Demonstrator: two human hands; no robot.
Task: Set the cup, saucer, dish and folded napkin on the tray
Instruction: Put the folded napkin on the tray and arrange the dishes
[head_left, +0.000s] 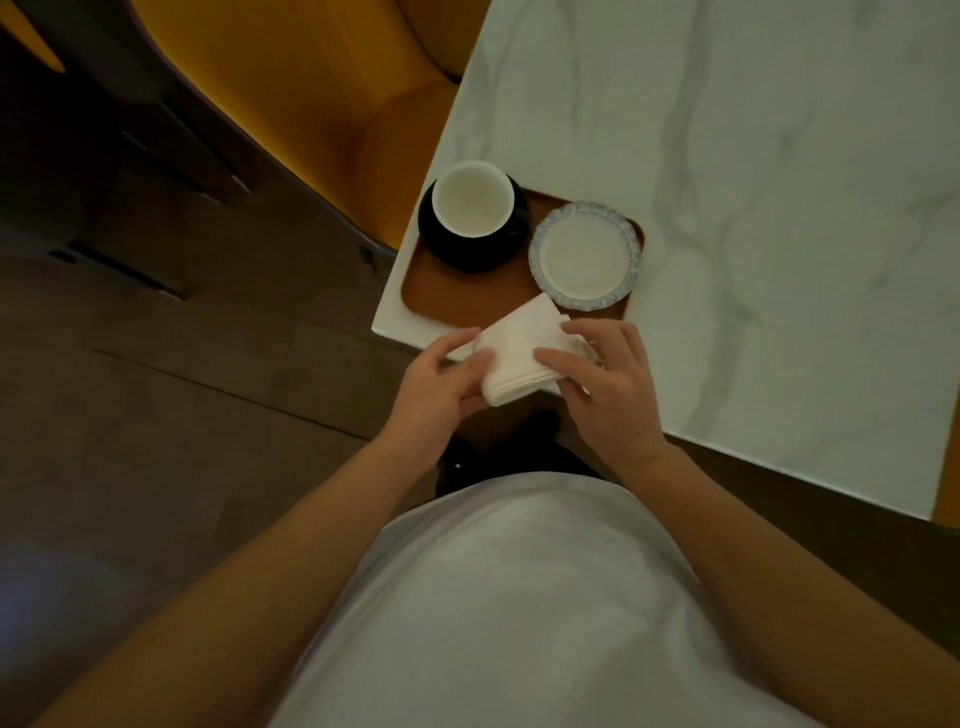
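Observation:
A brown wooden tray lies at the near left corner of the white marble table. On its far left part stands a white cup on a black saucer. To the right of them, a small white dish with a scalloped glass-like rim rests on the tray. A folded white napkin hovers over the tray's near edge, held between both hands. My left hand grips its left side and my right hand its right side.
A yellow upholstered chair stands just left of the table's corner. The table's near edge runs down to the right. Dark wood floor lies to the left. My white shirt fills the bottom of the view.

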